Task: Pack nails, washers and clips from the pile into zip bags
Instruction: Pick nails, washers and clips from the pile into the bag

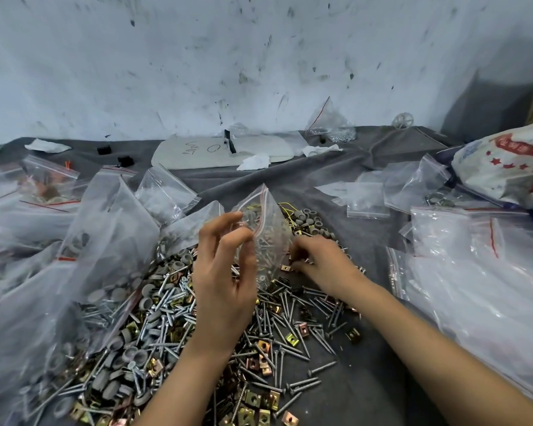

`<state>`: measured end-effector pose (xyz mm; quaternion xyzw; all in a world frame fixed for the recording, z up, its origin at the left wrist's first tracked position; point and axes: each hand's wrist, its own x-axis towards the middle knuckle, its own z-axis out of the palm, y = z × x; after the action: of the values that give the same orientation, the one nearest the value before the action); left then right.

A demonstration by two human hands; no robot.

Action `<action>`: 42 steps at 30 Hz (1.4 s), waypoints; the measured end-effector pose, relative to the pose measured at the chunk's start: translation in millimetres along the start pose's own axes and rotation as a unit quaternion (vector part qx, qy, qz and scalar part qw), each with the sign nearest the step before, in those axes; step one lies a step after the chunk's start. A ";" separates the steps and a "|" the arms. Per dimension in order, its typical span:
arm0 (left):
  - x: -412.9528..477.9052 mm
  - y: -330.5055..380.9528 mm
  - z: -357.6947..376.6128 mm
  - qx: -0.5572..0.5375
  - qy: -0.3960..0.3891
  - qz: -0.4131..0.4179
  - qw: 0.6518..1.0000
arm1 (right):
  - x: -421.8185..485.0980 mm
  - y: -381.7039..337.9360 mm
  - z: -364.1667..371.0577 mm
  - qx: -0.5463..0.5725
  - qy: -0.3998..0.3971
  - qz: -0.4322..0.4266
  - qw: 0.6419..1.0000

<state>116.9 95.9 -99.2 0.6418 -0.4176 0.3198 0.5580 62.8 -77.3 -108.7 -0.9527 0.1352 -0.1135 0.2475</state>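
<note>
A pile of silver screws (277, 330), grey washers (126, 355) and brass-coloured clips (260, 398) covers the grey cloth in front of me. My left hand (225, 278) holds a small clear zip bag (266, 232) upright by its red-striped mouth, above the pile's middle. The bag has several screws inside. My right hand (323, 262) is low on the pile just right of the bag, its fingertips pinched on small pieces beside a brass clip (285, 267). What it pinches is too small to tell.
Filled and empty zip bags (105, 241) crowd the left side. More clear bags (474, 281) lie on the right, with a printed sack (511, 167) behind them. A white pad (225, 150) and crumpled tissues lie near the scuffed wall.
</note>
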 end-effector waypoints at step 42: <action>0.5 0.1 0.7 -0.027 -0.013 0.011 0.999 | 4.0 -14.8 -14.2 0.196 0.207 0.086 0.955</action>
<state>117.0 95.1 -98.8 0.6258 -0.4403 0.3063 0.5663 65.5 -72.4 -88.6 -0.8261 0.2402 -0.3104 0.4044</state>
